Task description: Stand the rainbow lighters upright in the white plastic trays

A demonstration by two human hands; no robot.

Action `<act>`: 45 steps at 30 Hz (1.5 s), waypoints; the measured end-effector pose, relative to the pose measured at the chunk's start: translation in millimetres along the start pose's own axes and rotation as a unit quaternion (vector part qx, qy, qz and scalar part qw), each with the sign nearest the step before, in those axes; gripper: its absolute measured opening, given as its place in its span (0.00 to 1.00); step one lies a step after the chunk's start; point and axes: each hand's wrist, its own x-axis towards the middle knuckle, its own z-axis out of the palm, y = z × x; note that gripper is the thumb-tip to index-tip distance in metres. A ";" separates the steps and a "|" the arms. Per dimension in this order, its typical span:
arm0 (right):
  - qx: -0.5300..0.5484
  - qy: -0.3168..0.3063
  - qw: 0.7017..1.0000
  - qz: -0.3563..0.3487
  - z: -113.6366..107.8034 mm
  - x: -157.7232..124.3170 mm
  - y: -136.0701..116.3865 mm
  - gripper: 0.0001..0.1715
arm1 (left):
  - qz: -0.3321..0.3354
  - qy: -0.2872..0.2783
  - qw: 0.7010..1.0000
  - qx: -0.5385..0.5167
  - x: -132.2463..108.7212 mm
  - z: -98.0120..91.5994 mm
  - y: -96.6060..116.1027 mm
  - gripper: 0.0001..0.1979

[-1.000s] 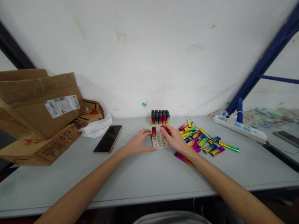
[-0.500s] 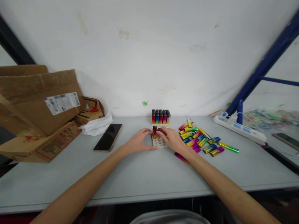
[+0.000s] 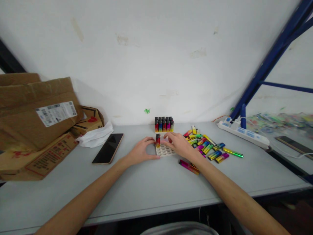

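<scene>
A pale tray with rows of round holes [image 3: 165, 151] lies on the table between my hands. One red lighter with a black top [image 3: 158, 140] stands upright at its left side. My left hand [image 3: 141, 151] is spread around the tray's left edge, fingertips beside the lighter and thumb by the near left corner. Over the tray's right part is my right hand [image 3: 180, 143], its thumb and index finger apart. A blurred pinkish patch shows between them, and no lighter can be made out there. Just behind the tray stands a block of several upright black-topped lighters [image 3: 164, 124].
Loose shiny coloured lighter-shaped pieces [image 3: 207, 148] lie at the right, and a purple and gold one [image 3: 188, 166] lies near my right wrist. A phone [image 3: 108, 149], crumpled white material [image 3: 96, 135] and cardboard boxes [image 3: 36, 111] are at the left. A power strip [image 3: 244, 132] lies at the far right.
The view has shifted slightly. My right fingers have parted; the dark-topped lighter seen between them is no longer visible there. The red lighter still stands on the tray, and my left hand stays beside it.
</scene>
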 end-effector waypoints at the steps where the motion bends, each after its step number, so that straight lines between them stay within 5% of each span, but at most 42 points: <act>1: 0.013 0.008 1.000 0.011 -6.7 -2.5 12.1 0.18 | -0.003 -0.001 1.000 0.001 0.0 0.1 -0.2 0.36; 4: -0.018 0.032 0.996 0.084 -31.4 -13.2 55.5 0.15 | -0.011 -0.006 1.000 0.005 -0.2 0.2 -0.9 0.37; 8: -0.056 -0.025 0.991 0.115 -62.4 -31.8 102.1 0.12 | -0.016 -0.009 1.000 0.006 0.0 -0.3 -0.5 0.36; 13: -0.025 -0.136 0.984 0.116 -71.3 -43.3 120.5 0.15 | -0.012 -0.007 1.000 0.010 0.3 -1.7 1.3 0.36; 16: -0.039 -0.144 0.983 0.112 -64.9 -40.9 120.9 0.13 | -0.009 -0.004 1.000 0.009 0.6 -1.5 0.9 0.35; 20: -0.022 -0.029 0.994 0.105 -58.0 -34.8 112.7 0.15 | -0.005 0.001 1.000 0.008 0.9 -0.9 0.3 0.35; 24: 0.129 0.055 0.981 0.133 -48.9 -27.0 92.1 0.23 | -0.008 -0.004 1.000 0.012 1.0 -0.9 1.0 0.35; 34: 0.465 0.106 0.857 0.195 -10.6 -12.9 38.9 0.26 | -0.003 -0.002 1.000 0.007 0.9 -0.9 1.8 0.36; 41: 0.643 0.021 0.751 0.146 -0.4 -11.4 6.3 0.24 | 0.010 -0.005 1.000 0.004 1.0 -2.9 5.1 0.35; 45: 0.613 0.026 0.768 0.181 3.2 -12.2 -6.6 0.25 | 0.011 -0.009 1.000 0.005 1.0 -2.6 4.1 0.35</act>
